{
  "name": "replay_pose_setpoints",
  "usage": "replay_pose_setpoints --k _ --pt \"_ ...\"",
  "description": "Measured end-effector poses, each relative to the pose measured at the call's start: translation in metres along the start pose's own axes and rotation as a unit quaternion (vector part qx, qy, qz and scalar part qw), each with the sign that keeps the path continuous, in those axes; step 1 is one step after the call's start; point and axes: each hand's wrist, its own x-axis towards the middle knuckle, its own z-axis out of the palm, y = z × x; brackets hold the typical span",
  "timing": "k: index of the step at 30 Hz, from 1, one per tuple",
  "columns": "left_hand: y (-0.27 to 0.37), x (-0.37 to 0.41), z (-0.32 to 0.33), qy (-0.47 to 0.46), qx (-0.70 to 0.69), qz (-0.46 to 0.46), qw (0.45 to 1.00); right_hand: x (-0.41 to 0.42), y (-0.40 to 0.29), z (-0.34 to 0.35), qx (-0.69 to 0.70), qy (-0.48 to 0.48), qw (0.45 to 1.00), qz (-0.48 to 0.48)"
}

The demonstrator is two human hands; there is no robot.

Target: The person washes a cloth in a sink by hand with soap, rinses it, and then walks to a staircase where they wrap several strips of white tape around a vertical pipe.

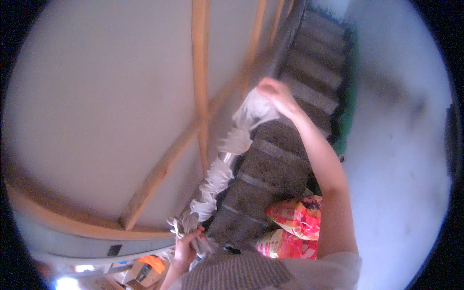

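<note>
My right hand (pixel 273 90), slightly blurred, reaches far up the staircase and grips the top of a white cloth piece (pixel 255 110). That piece hangs at the upper part of a metal handrail (pixel 228 157). Lower down, several white crumpled cloth pieces (pixel 217 177) lie draped along the rail, with bare metal showing between two of them. Close to my body, my left hand (pixel 185 250) is closed around a bunch of off-white cloth gloves (pixel 186 224), whose finger-like ends stick out at the top. Part of the bunch is hidden against my clothing.
A concrete staircase (pixel 273 168) runs along the rail's right. Red and yellow plastic bags (pixel 295 221) lie on the steps by my right arm. Left of the rail stands a pale panel (pixel 108 108) with wooden battens (pixel 201 54). A cardboard box (pixel 145 272) with something orange sits below left.
</note>
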Motion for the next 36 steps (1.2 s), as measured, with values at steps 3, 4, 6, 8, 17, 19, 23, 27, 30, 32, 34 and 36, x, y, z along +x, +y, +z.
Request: replay_pose_setpoints --k 3,4,6,8,17,19,23,27,30,32,34,36 --pt "-0.001 0.003 -0.003 -0.002 0.007 0.001 1.0 0.048 0.062 0.003 -0.086 0.153 0.984 0.025" --pt "0.001 0.002 0.002 0.006 0.008 0.001 1.0 0.047 0.069 0.01 -0.212 0.192 0.957 0.046" --pt "-0.001 0.004 0.005 0.001 0.019 0.0 1.0 0.034 0.082 0.016 -0.42 0.254 0.871 -0.015" --pt "-0.004 0.007 -0.002 -0.014 0.036 0.009 0.999 0.024 0.07 0.028 -0.429 0.156 0.887 -0.069" --pt "0.013 0.008 0.023 -0.069 -0.126 -0.098 0.985 -0.007 0.024 0.057 -0.381 0.129 0.891 -0.212" --pt "0.028 0.009 0.041 -0.143 -0.176 -0.064 0.972 -0.054 -0.031 0.066 -0.176 0.126 0.956 -0.197" --pt "0.029 0.001 0.06 -0.201 -0.224 -0.04 0.953 -0.194 -0.099 0.092 0.006 -0.121 0.989 -0.081" --pt "0.024 0.008 0.042 -0.216 -0.201 -0.088 0.951 -0.247 -0.124 0.144 0.028 -0.155 0.986 -0.053" --pt "0.021 0.013 0.04 -0.207 -0.112 -0.101 0.967 -0.254 -0.114 0.153 0.054 -0.144 0.988 0.008" --pt "0.022 0.008 0.045 -0.176 -0.062 -0.053 0.981 -0.252 -0.107 0.147 0.164 -0.153 0.966 0.131" --pt "0.024 0.004 0.053 -0.145 -0.034 -0.016 0.989 -0.257 -0.087 0.146 0.259 -0.129 0.937 0.194" --pt "0.019 0.009 0.044 -0.141 -0.038 -0.033 0.989 -0.26 -0.086 0.148 0.332 -0.082 0.906 0.249"
